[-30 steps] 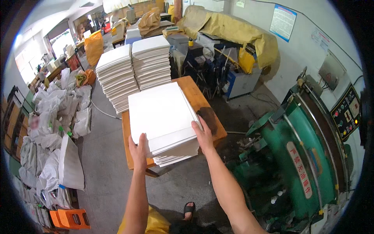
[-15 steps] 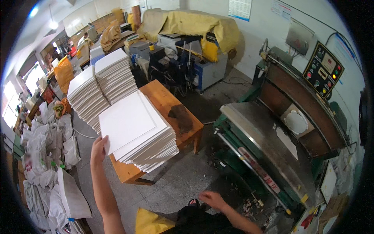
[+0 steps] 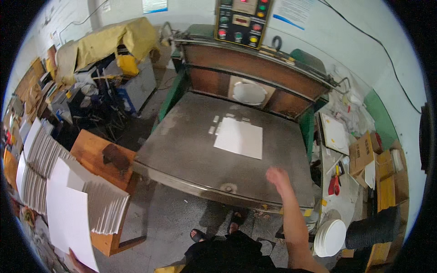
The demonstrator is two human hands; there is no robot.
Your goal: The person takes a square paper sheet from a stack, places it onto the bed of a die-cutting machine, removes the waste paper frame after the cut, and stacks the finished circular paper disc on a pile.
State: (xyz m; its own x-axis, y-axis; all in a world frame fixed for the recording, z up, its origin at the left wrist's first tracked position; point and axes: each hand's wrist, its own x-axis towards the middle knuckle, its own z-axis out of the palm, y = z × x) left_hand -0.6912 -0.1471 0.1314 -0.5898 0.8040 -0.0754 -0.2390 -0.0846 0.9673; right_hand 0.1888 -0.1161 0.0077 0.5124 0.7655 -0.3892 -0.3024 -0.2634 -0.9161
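Note:
My left hand (image 3: 78,263) grips the lower edge of a large white board sheet (image 3: 68,223), which hangs tilted at the lower left; part of the hand is hidden behind it. Beside the sheet, a tall stack of white boards (image 3: 107,207) stands on a wooden table (image 3: 93,144). My right hand (image 3: 276,176) hovers over the press bed (image 3: 182,141), smeared by motion, with nothing visible in it. A white board (image 3: 241,139) lies flat on that bed, just beyond the hand. Small pale blocks (image 3: 214,125) sit along the board's left and far edges.
Behind the bed rises the press's brown upper plate (image 3: 209,82), with a control panel (image 3: 243,22) above. To the right are red-handled pliers (image 3: 335,184), a cardboard box (image 3: 364,157), stacked white discs (image 3: 330,239) and a black ribbed roll (image 3: 373,230). Another board stack (image 3: 38,150) stands far left.
The view has swung right toward the press. My left hand has drawn a sheet off the stack. My right hand has moved from near my body out over the press bed.

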